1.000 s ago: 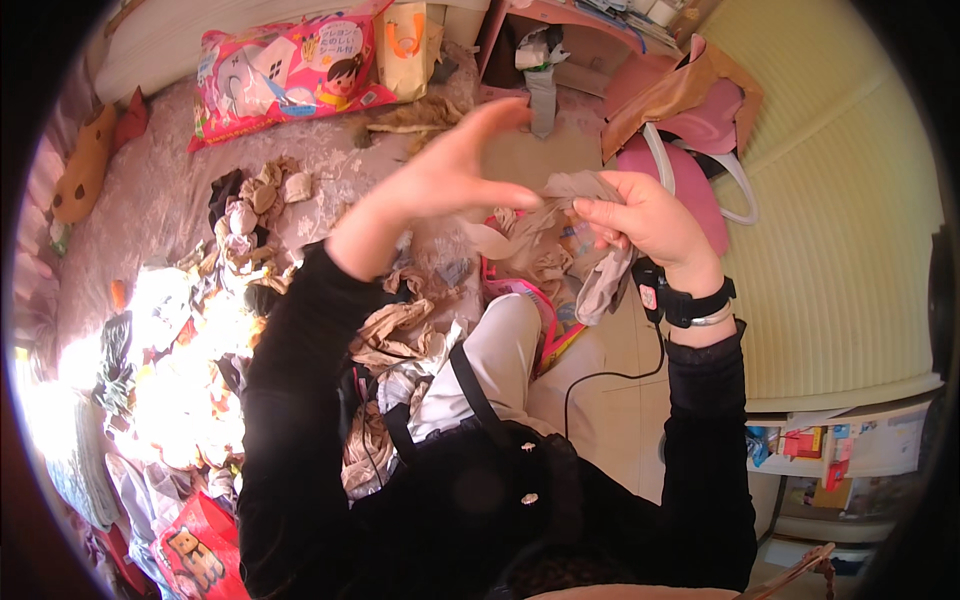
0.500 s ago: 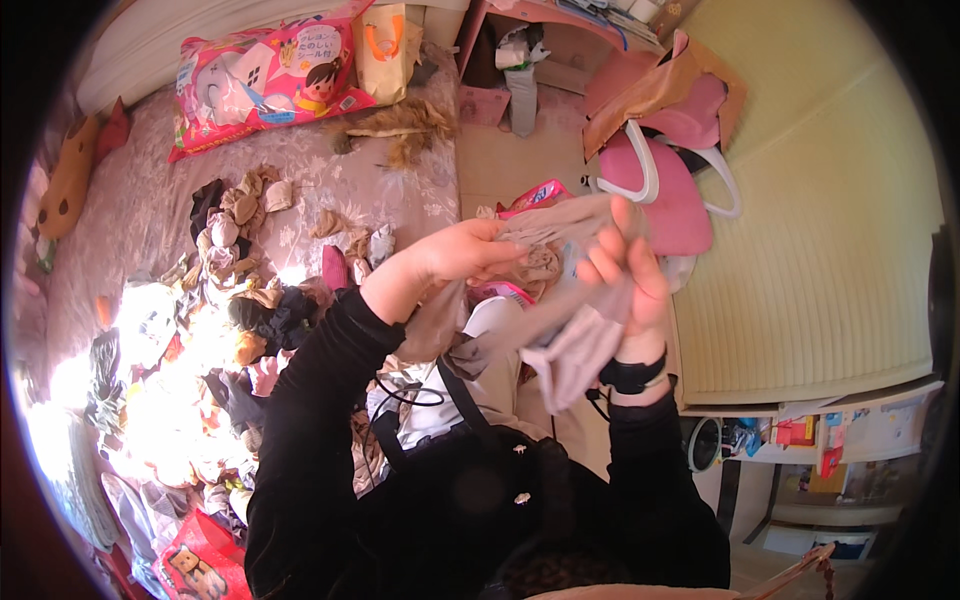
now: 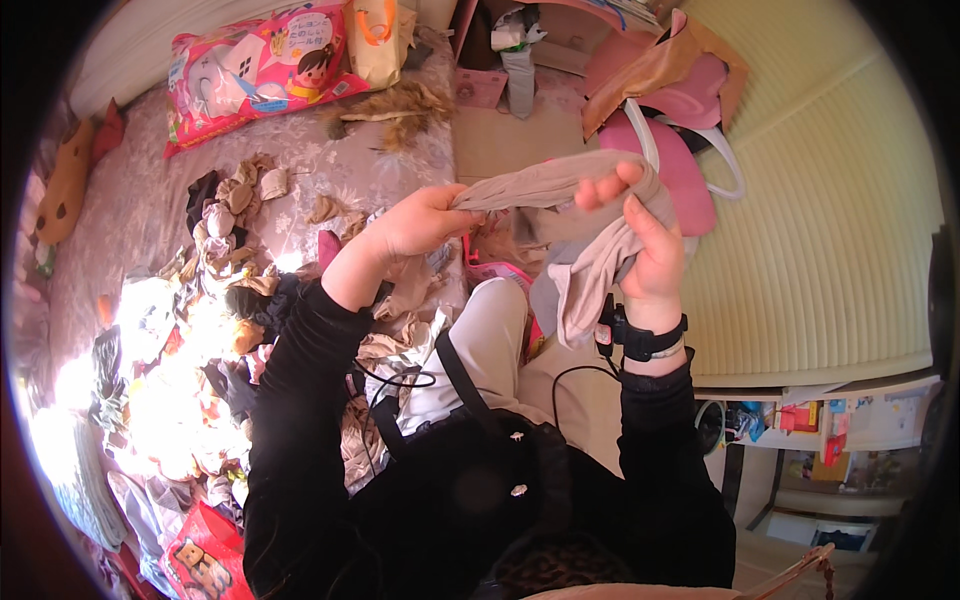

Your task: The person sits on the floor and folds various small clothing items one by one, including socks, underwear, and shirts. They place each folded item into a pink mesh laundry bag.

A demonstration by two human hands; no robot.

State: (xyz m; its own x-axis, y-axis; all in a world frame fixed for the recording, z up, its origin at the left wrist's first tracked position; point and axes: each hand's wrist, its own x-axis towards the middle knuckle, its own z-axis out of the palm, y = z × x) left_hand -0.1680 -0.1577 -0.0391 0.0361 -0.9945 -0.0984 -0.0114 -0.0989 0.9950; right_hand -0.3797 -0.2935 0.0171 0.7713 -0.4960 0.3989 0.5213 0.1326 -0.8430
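Note:
A long, thin, greyish-beige stocking (image 3: 540, 182) is stretched between my two hands above my lap. My left hand (image 3: 425, 222) is closed, pinching one end of it. Over and around my right hand (image 3: 652, 250) runs the other part, passing by the curled fingers and thumb. A loose end hangs down below the right palm. Behind the stretched cloth, more crumpled fabric and a pink-edged package show only in part. A black band with a small device (image 3: 645, 338) sits on my right wrist.
A sunlit heap of crumpled socks and stockings (image 3: 215, 340) covers the bed (image 3: 110, 210) at left. A large pink package (image 3: 260, 80) and a paper bag (image 3: 380, 45) stand at its far end. An open brown bag (image 3: 630, 70) and a pink seat (image 3: 685, 190) lie right of centre.
Both hands have moved farther up and apart, the right one rightward. The stocking, slack and bunched before, is now drawn out into a taut strip between them.

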